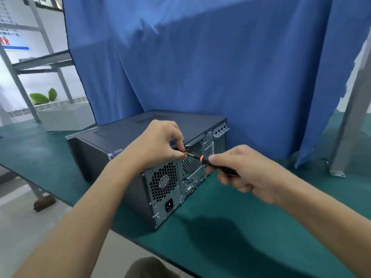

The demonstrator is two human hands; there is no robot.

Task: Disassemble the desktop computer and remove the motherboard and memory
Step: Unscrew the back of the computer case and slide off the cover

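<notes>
Fig.: PC (140, 135) lying on its side on the green surface (251, 227), near the front edge, rear panel toward the viewer. Top cover is on; interior hidden. A blue curtain (200, 67) hangs just behind the PC.

L grip (158, 141): reaches over the PC's top rear edge. Thumb and forefinger are pinched on the shaft end of the screwdriver (201, 158), at the panel's upper edge. Whether a screw sits between the fingertips cannot be told.

R grip (247, 173): clenched round the screwdriver's black handle, thumb lying along it near the orange collar. It is held clear of the panel, to the R of it. The tool runs approx. level, tip pointing L at the case.

Rear panel, L to R:
- PSU vent (164, 181), honeycomb mesh w/ fan behind
- power socket (169, 204) below the vent
- fan grille (191, 159), partly behind the screwdriver
- ports (189, 187) below the grille, blurred
- slot covers (220, 131) at far R

Surroundings:
- grey metal post (345, 137) stands on the surface at R, foot bolted down
- grey shelf frame (40, 63) at far L
- white box (64, 117) on the surface beyond the PC
- green leaves (43, 96) behind the box
- pale floor (20, 217) below the surface's L edge
</notes>
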